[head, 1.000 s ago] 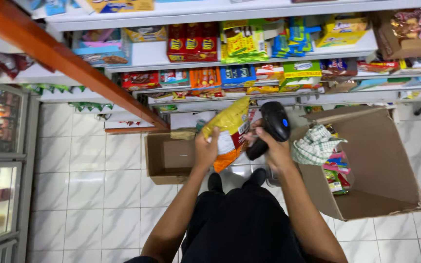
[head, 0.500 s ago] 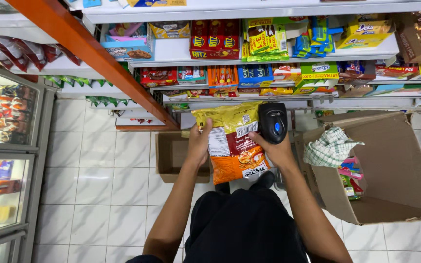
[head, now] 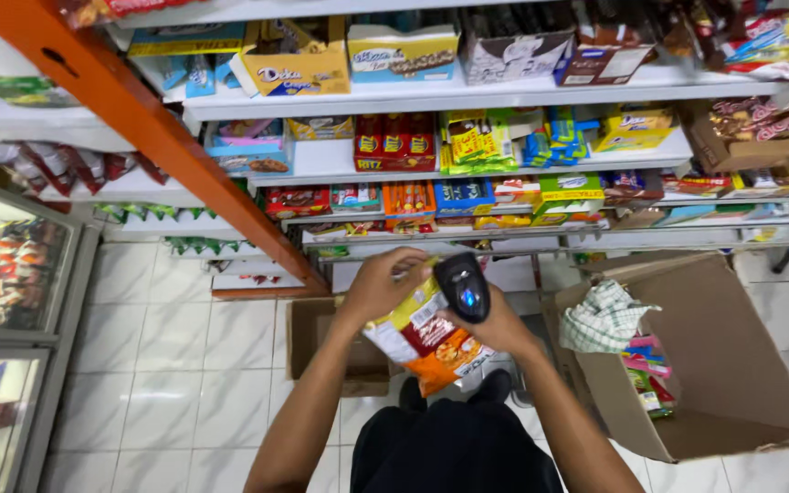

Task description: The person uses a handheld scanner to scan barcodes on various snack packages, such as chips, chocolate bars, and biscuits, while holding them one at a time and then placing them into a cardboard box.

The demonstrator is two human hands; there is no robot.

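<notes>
A: Nearest, the person's left hand [head: 383, 285] is clamped on the top edge of a snack bag [head: 426, 335], held in the air over the floor, in front of the shelves. The right hand [head: 495, 321] is wrapped round a black scanner [head: 464, 287], its head touching the bag's upper right.

B: How should this scan go?

A: Probably best to pull the bag flat so the code panel doesn't crease, and tilt the scanner so its window faces that panel squarely. The bag looks light and crinkly, so a steady left grip matters.

B: What can't be made out?

A: The code itself is hidden behind the scanner and fingers. The bag's lower corner blurs into the dark trousers. Right of the person, a big open carton [head: 714, 365] on the floor holds a checked cloth [head: 603, 316] and packets, its depth unseen. A smaller box [head: 321, 342] sits left, partly covered by the arm. Farther off, the shelves [head: 431, 91] are cut off at the top.
</notes>
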